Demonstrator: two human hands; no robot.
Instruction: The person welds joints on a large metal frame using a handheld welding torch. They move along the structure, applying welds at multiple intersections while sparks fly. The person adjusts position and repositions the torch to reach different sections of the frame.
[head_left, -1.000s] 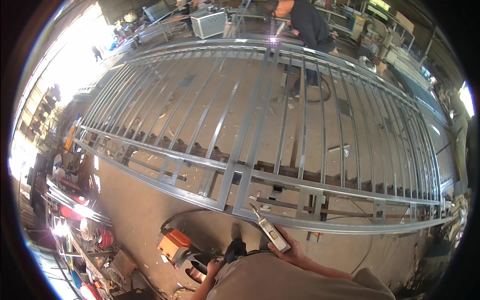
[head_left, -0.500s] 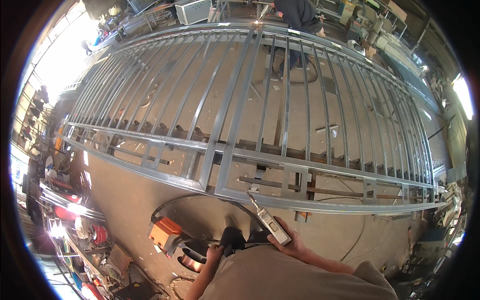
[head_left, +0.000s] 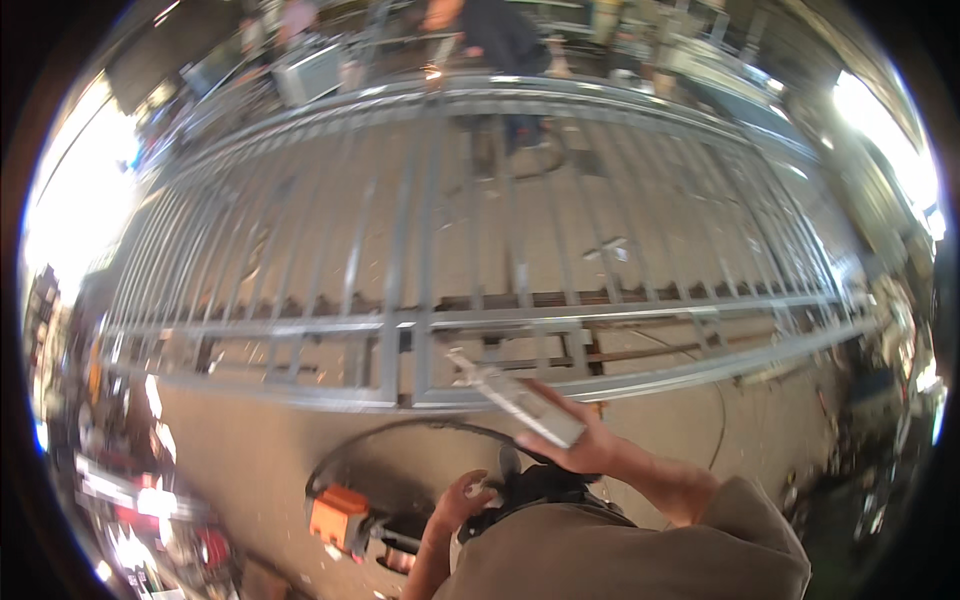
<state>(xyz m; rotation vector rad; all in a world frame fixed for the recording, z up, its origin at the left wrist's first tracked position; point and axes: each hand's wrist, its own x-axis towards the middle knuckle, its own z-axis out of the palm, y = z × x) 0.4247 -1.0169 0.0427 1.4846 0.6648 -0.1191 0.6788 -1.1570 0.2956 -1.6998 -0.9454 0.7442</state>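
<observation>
My right hand (head_left: pixel 590 438) is closed around a welding gun (head_left: pixel 530 405) with a boxy light-grey body. Its thin nozzle points up and left, in front of the near rail of a metal gate frame (head_left: pixel 600 383). Blur softens the outline of the gun. Close to my waist, my left hand (head_left: pixel 462 502) has its fingers curled, with a small pale spot between them that I cannot make out. Just left of it stand an orange wire feeder (head_left: pixel 338 517) and a copper-coloured wire spool (head_left: pixel 398 558). A black hose (head_left: pixel 375 432) arches from the feeder toward my right side.
Across the frame a person in dark clothes (head_left: pixel 505 40) bends beside a bright spark (head_left: pixel 433 73) at the far rail. A grey cabinet (head_left: pixel 308 75) stands at the back left. Clutter lines both sides, and a thin cable (head_left: pixel 722 420) lies on the floor at right.
My right hand has raised the welding gun and tilted its nozzle further left. My left hand has shifted right, its fingers less tightly closed. The whole view has swung and blurred.
</observation>
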